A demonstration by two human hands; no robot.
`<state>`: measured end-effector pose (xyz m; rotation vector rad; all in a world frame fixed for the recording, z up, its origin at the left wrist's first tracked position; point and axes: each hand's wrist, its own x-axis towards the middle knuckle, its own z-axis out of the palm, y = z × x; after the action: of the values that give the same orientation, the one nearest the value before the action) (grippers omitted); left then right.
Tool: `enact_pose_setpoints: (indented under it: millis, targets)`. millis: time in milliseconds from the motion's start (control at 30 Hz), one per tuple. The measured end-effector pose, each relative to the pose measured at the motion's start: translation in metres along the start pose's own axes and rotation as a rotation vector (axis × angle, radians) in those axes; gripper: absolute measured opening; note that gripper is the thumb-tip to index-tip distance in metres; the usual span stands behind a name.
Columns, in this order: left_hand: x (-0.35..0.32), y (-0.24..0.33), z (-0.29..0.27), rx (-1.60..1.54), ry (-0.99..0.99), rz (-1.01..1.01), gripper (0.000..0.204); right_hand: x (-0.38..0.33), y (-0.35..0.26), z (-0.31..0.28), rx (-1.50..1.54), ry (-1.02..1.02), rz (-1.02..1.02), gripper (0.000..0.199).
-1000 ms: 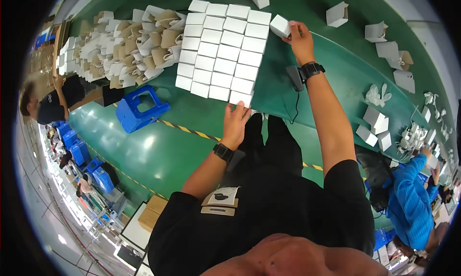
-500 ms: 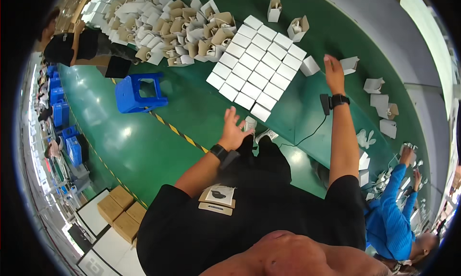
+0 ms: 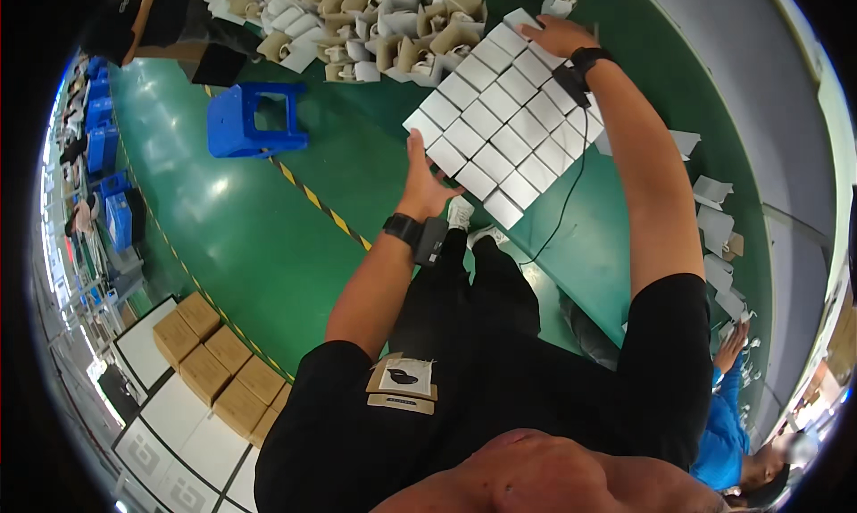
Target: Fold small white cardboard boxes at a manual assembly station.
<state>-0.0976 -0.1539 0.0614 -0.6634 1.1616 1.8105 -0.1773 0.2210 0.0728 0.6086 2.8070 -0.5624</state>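
A block of white boxes [image 3: 494,120] lies slantwise on the green table [image 3: 594,245], ahead and right of my spread left hand [image 3: 423,188], with my right hand [image 3: 562,36] curled over its far corner, whether pinching I cannot tell.

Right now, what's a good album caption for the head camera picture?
Left hand and right hand at opposite sides of closely packed white boxes.

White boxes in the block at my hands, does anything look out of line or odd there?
Yes. In the block of white boxes, the lowest corner box juts out, so that edge looks stepped. Also, a thin black cable from your right wrist device crosses the block in view.
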Motion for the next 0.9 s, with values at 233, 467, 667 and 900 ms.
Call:
enact_pose_setpoints:
  millis: [233,467,667,900]
  targets:
    - [0.004,-0.007,0.001,0.010,-0.038,0.046,0.101,-0.027,0.024,-0.027,0.051,-0.119,0.036,0.091]
    - [0.009,-0.001,0.006,0.013,-0.114,0.054,0.093,0.005,-0.013,-0.025,0.090,-0.052,-0.012,0.090]
    - [0.009,-0.002,0.022,0.052,0.030,0.102,0.086,0.011,-0.011,0.018,0.343,-0.173,-0.066,0.110]
    - [0.006,-0.016,0.029,-0.002,0.113,0.099,0.083,0.004,-0.002,0.026,0.312,-0.252,-0.088,0.120]
